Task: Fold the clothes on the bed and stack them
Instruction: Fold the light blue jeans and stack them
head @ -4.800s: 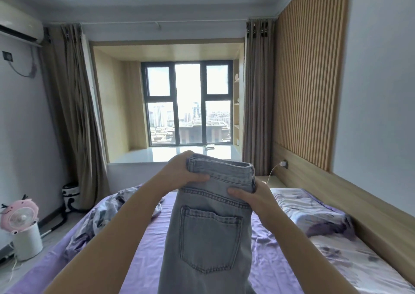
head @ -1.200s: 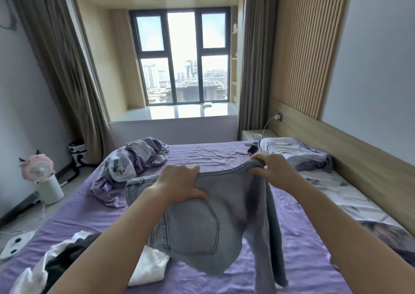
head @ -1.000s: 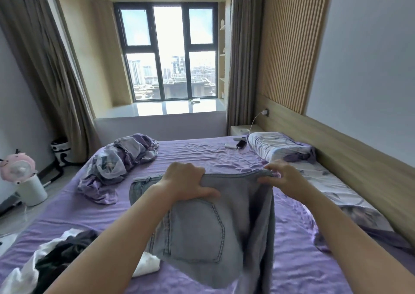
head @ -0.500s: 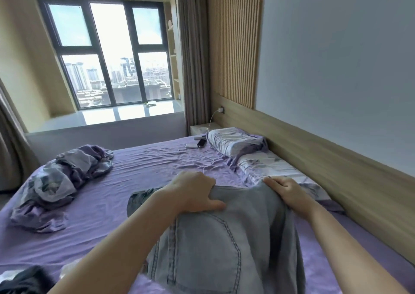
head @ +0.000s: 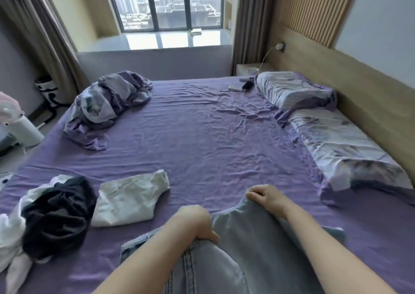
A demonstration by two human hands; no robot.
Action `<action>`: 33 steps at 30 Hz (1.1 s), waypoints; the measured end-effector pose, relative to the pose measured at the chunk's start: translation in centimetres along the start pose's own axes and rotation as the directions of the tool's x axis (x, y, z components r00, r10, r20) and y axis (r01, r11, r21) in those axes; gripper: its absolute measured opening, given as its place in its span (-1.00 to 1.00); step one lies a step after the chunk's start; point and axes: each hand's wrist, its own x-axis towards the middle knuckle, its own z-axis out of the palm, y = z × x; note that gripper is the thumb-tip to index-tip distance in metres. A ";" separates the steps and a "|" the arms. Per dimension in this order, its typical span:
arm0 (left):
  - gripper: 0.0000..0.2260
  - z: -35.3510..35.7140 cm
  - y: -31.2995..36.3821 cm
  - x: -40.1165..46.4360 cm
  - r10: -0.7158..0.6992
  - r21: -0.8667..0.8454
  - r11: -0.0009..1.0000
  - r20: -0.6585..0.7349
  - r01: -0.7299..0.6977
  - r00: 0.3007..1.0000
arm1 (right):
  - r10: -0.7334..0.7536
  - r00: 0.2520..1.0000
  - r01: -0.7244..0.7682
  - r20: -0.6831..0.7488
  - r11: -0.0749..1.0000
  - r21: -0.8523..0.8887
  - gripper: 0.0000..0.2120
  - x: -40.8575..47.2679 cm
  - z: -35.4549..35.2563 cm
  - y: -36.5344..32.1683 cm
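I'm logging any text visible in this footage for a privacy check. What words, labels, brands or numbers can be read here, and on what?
None can be read.
jeans: stitching only, no label showing.
white garment and black garment: no print or tag visible.
phone by the pillow: too small to tell.
black-and-white container on the floor: a pattern, no legible letters.

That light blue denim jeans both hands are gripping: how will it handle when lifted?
The light blue denim jeans likely drape limply: they sag between the left hand and right hand. Thick seams suggest some heft. Probably not slippery on the wrinkled purple sheet.
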 end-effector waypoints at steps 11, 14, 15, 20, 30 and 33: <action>-0.46 14.3 -6.1 9.4 -0.276 -0.219 0.940 -0.044 0.260 0.960 | -0.323 0.929 0.370 0.182 0.828 -0.421 -0.48 10.6 15.1 3.0; -0.46 15.0 -7.3 11.4 -0.252 -0.206 0.951 -0.092 0.230 0.963 | -0.416 0.808 0.587 0.417 0.636 -0.501 -0.40 12.7 19.0 0.3; -0.45 15.1 -7.7 12.0 -0.233 -0.200 0.957 -0.101 0.209 0.967 | -0.401 0.782 0.614 0.476 0.627 -0.480 -0.42 13.5 20.2 -0.4; -0.57 15.7 -13.4 14.2 0.035 -0.351 0.936 0.100 0.003 0.994 | -0.339 0.797 0.490 0.500 0.846 -0.209 -0.83 16.5 21.5 0.0; -0.54 15.0 -22.3 15.3 0.352 -0.722 0.689 0.407 0.061 0.843 | -0.244 0.703 0.339 0.668 0.941 -0.014 -0.64 19.6 19.8 -0.7; -0.53 16.3 -24.9 17.4 0.219 -0.605 0.784 0.482 0.141 0.849 | -0.220 0.810 0.377 0.543 0.905 -0.196 -0.66 21.5 23.6 -1.5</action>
